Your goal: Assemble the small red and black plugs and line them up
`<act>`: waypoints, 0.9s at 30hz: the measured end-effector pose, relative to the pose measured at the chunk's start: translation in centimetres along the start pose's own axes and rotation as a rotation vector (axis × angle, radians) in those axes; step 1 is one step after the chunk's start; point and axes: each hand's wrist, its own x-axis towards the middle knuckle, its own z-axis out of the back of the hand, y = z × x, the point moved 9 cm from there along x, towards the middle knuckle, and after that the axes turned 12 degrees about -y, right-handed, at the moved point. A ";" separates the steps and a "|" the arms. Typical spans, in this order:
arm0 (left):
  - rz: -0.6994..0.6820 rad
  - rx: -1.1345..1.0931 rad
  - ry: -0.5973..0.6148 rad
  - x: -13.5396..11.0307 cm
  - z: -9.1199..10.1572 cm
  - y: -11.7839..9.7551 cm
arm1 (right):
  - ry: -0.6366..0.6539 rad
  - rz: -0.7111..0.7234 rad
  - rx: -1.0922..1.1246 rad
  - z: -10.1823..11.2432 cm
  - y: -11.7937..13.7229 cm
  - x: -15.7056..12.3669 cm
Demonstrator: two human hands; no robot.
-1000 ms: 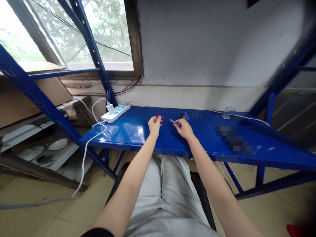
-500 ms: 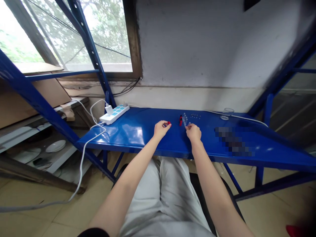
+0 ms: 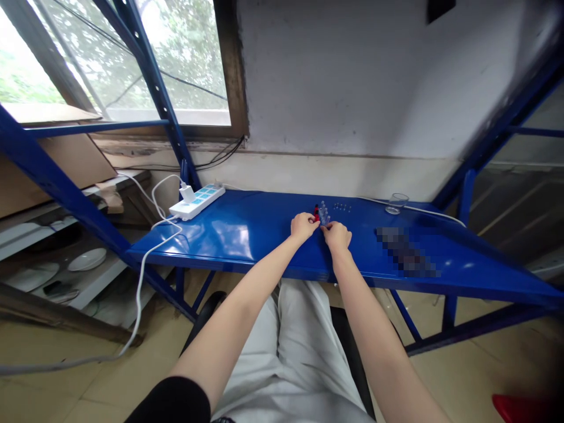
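My left hand [image 3: 304,227] is closed in a pinch on a small red object, mostly covered by the fingers. Right behind its fingertips, small red pieces with dark tops [image 3: 316,210] stand on the blue table [image 3: 264,229]. Beside them is a cluster of clear, bottle-like pieces [image 3: 324,212]. My right hand [image 3: 338,236] has thumb and finger pinched at the near end of this cluster. Whatever lies between those fingers is too small to make out. Both hands are close together, fingertips almost meeting.
Several tiny clear pieces [image 3: 342,207] lie in rows behind the hands. A clear glass dish [image 3: 396,203] stands at the back right, near a blurred dark item [image 3: 408,252]. On the left is a white power strip [image 3: 197,201] with a cable. Blue frame posts [image 3: 465,197] flank the table.
My left hand has moved right with the red object, up to the clear cluster and my right hand. The right hand stays at the cluster's near end. The view has shifted slightly.
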 end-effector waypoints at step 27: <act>-0.377 0.306 0.026 -2.1 1.7 -2.5 | -0.012 0.019 0.008 0.3 0.4 -0.4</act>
